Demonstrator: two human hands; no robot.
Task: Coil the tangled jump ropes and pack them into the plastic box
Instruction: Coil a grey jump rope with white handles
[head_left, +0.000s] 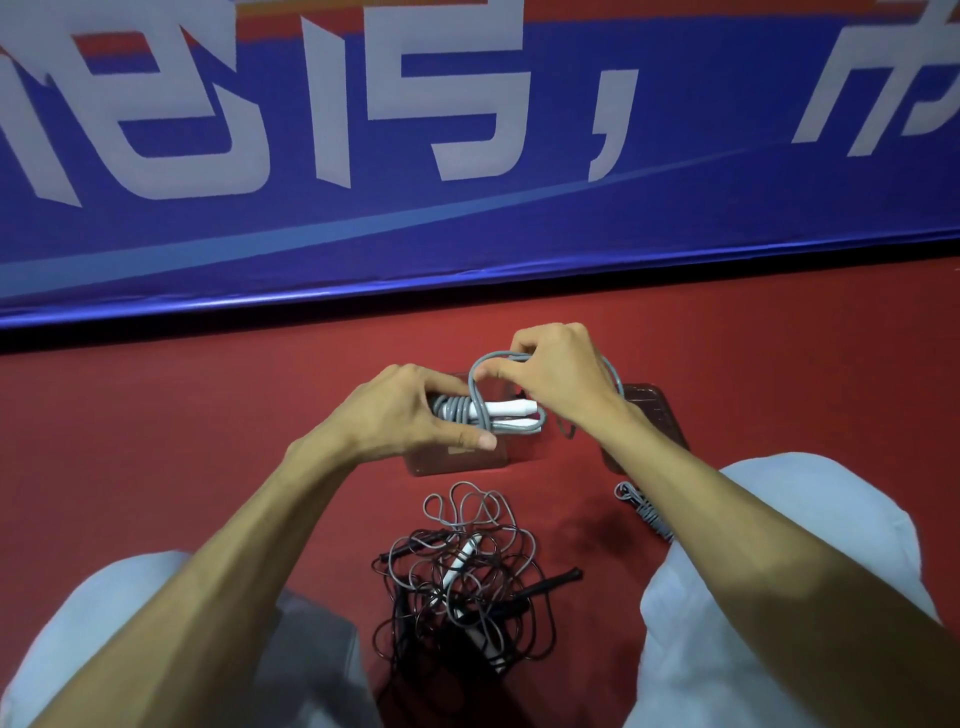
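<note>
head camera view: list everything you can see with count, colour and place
rope bundle: 1, grey with white handles, held over the box
box: 1, clear plastic, on the floor under the hands
clear plastic piece: 1, possibly a lid, right of the box
tangled ropes: 1 pile, black and grey, between the knees; rope count unclear
loose rope: 1, grey, beside the right forearm
banner: 1, blue with white characters, behind
floor: red
trousers: pale, at both knees
left hand: grips the bundle
right hand: pinches its loop
</note>
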